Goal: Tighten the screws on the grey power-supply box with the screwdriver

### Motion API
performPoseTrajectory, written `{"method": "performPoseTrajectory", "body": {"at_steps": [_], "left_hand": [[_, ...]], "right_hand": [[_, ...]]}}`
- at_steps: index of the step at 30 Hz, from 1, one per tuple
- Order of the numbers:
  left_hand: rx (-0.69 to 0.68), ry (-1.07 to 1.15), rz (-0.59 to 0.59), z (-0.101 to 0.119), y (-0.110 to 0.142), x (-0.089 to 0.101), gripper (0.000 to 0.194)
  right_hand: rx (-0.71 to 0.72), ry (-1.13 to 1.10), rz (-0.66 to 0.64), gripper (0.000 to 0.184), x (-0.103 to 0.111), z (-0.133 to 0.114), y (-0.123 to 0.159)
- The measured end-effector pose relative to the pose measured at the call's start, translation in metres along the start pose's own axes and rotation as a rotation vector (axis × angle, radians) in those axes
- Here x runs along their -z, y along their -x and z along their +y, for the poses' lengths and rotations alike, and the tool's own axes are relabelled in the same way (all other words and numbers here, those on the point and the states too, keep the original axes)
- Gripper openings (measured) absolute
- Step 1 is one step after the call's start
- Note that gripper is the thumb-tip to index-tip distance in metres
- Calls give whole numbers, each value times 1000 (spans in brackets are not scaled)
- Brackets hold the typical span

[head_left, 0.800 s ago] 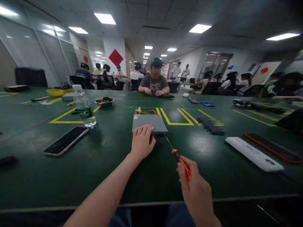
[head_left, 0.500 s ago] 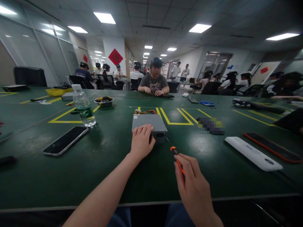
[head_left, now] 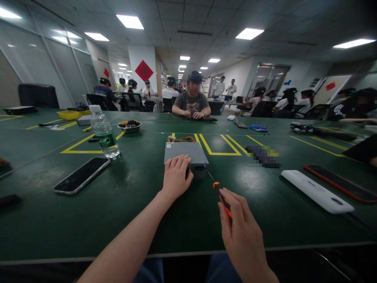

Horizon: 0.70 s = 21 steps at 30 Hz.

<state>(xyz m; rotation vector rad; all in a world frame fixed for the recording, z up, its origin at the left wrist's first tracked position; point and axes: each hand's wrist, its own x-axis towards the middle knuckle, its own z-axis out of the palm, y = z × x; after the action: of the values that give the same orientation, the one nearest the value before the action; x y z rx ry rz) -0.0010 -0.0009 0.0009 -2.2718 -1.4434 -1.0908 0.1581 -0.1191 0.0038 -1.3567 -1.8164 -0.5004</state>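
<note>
The right hand is now rolled further over the gripped screwdriver, suggesting that a turn is being given at the near right corner of the grey box, steadied on the green table by the left hand, laid open on top.

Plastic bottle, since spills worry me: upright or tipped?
Upright: the bottle stands on its base on the green table, its white cap on top.

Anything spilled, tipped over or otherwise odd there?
Nothing stands out. The left hand rests on the box, the right hand holds the screwdriver by the box's near right corner, and the bottle stands capped, no spill visible. Fine damage would be too small to tell.
</note>
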Motion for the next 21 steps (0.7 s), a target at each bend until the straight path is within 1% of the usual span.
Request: {"method": "performPoseTrajectory", "body": {"at_steps": [3,6,8,12,14,15,17,19,21], "left_hand": [[-4,2,-1,0,0,0,31],[-5,3,-1,1,0,1,32],[-3,2,1,1,0,0,31],[-3,2,9,1,0,0,31],[-6,1,9,1,0,0,31],[-6,0,9,1,0,0,31],[-4,-2,6,1,0,0,31],[1,-4,5,1,0,0,31],[3,-3,4,1,0,0,31]], "right_hand": [[-103,64,-17,25,1,9,-1],[-180,49,-69,27,4,16,-1],[-149,40,-74,29,6,15,0],[24,11,-50,27,4,3,-1],[73,1,-41,25,1,0,-1],[67,10,-28,24,0,-1,-1],[-1,38,-12,23,-1,0,-1],[-80,40,-23,24,0,2,-1],[-107,2,-56,26,2,2,0]]}}
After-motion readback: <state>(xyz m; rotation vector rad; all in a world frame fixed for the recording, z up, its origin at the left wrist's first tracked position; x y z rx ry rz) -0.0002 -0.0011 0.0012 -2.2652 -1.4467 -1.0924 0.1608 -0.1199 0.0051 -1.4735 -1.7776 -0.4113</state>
